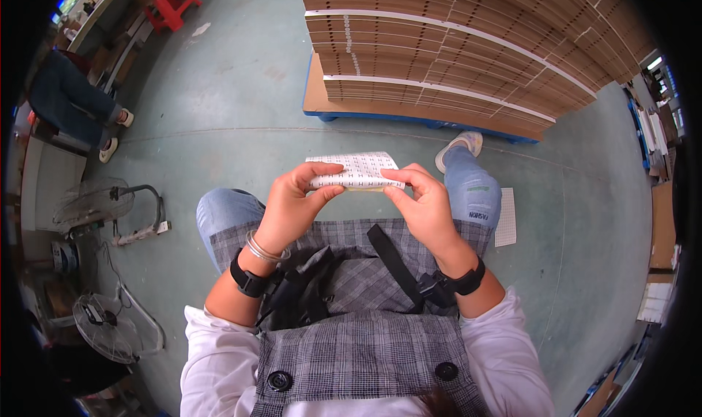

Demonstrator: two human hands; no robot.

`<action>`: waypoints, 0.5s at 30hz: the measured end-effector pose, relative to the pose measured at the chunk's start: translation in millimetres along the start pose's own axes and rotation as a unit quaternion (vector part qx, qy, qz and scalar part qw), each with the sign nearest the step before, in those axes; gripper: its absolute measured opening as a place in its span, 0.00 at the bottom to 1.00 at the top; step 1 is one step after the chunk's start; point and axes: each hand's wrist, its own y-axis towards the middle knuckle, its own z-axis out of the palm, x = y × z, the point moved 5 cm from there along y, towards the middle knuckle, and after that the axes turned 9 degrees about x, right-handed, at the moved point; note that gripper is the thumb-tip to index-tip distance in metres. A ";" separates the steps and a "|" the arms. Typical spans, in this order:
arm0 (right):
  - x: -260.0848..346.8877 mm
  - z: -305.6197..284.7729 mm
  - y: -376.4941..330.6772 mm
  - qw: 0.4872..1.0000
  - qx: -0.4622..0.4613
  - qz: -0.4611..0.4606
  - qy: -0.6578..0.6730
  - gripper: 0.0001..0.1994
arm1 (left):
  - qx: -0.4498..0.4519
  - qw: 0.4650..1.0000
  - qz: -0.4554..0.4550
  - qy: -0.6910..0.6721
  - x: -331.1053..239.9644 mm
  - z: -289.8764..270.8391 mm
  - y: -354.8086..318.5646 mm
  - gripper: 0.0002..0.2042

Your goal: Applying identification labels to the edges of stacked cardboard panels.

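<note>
Both of my hands hold a small white sheet (358,166) printed with rows of small dark marks, like the backing paper of a sticker sheet. It is raised above my lap, its near edge curled or folded over, and a thin yellowish strip shows below that edge. My left hand (291,201) pinches the left end between thumb and fingers. At the right end, my right hand (425,201) grips it the same way, thumb below and fingers above. What lies on the underside is hidden.
Ahead stands a tall strapped stack of flat cardboard (453,44) on a blue pallet (409,119). Another white sheet (506,218) lies on the floor beside my right leg. Two fans (106,328) stand at left, near a seated person's legs (77,99) and a red stool (172,4).
</note>
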 end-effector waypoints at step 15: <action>-9.9 -4.8 8.0 1.000 0.019 0.004 -0.019 0.03 | -0.014 0.998 -0.051 0.038 0.3 -6.6 10.2 0.12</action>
